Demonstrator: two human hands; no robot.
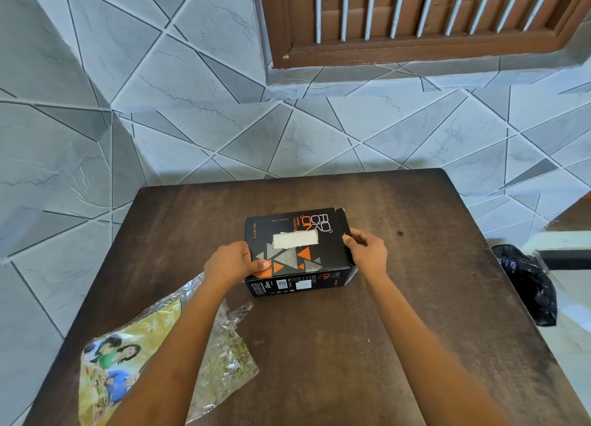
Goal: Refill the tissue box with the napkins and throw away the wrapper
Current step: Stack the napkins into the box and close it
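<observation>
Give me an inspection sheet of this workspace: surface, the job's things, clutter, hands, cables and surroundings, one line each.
Surface: dark brown wooden table, scuffed.
Job's things: black and orange cardboard tissue box lies flat mid-table, white napkins showing in its top slot, right end flap open; clear plastic wrapper with yellow print lies at the table's near left edge.
Clutter: nothing seen.
Hands: left hand grips the box's left end, thumb on top; right hand holds its right end by the open flap.
Cables: nothing seen.
Surroundings: grey tiled wall, brown wooden barred window, black plastic bag beside the table's right side.
</observation>
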